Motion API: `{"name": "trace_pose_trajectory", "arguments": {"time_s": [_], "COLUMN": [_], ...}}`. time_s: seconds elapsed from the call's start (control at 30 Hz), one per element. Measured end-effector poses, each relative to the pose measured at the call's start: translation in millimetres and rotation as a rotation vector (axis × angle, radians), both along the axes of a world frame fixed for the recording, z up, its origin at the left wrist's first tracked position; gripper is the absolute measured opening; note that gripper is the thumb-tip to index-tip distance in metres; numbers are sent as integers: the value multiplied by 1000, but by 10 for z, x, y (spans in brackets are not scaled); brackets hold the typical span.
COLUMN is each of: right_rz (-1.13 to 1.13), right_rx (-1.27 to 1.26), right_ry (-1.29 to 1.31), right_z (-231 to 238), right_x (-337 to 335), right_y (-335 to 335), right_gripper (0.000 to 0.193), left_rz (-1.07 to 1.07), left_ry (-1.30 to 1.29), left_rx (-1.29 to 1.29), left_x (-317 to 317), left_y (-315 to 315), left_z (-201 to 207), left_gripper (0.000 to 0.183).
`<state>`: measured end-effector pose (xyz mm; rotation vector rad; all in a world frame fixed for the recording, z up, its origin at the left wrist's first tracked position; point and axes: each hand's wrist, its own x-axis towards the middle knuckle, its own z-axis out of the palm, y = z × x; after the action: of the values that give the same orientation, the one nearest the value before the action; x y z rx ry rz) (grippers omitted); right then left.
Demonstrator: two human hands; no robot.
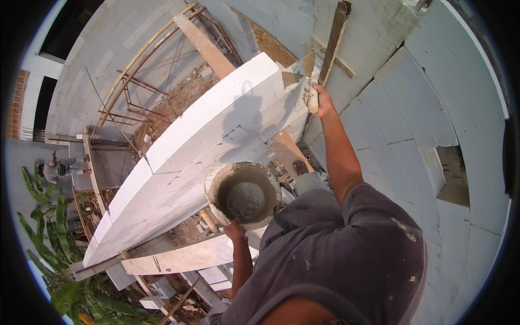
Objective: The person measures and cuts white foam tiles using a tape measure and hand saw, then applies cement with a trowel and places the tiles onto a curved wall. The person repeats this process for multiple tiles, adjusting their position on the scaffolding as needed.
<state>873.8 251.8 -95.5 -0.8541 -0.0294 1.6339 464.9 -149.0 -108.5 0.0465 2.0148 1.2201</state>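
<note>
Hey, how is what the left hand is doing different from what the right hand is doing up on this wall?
The left hand grips the rim of a round bucket holding grey mortar, low and close to the body; the right hand is stretched out, closed on the pale handle of a trowel. The bucket sits against the white block wall; the trowel's blade meets the wall's far end. Both hands are closed on masonry tools.

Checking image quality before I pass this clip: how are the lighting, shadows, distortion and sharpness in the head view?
Head view: warm daylight, no glare; a soft shadow falls on the white block wall above the mortar bucket; strong fisheye bending and a black rim; the right hand on the trowel and the left hand are fairly sharp.
</note>
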Motion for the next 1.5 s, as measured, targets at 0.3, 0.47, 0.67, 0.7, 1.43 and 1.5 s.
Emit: {"name": "trace_pose_trajectory", "arguments": {"time_s": [0.3,0.47,0.67,0.7,1.43,1.5], "right_rz": [-117,-95,39,52,1608,1487], "right_rx": [-22,55,79,57,651,681], "right_ry": [191,218,166,108,-1632,-1515], "right_z": [-313,-337,-260,-259,44,19], "right_x": [-498,-518,-429,-376,-1159,-799], "right_y": [310,257,159,109,-1564,-1558], "right_gripper": [27,36,38,38,33,39], "left_rz": [8,57,-20,-58,-337,-304], "left_ry": [134,64,154,127,435,316], "left_rx": [-116,-192,-172,-201,-21,40], "left_x": [86,196,267,301,816,909], "left_y": [-140,-90,9,45,1052,1185], "left_z": [102,216,56,39,66,204], "left_gripper": [56,55,54,54,47,46]}}
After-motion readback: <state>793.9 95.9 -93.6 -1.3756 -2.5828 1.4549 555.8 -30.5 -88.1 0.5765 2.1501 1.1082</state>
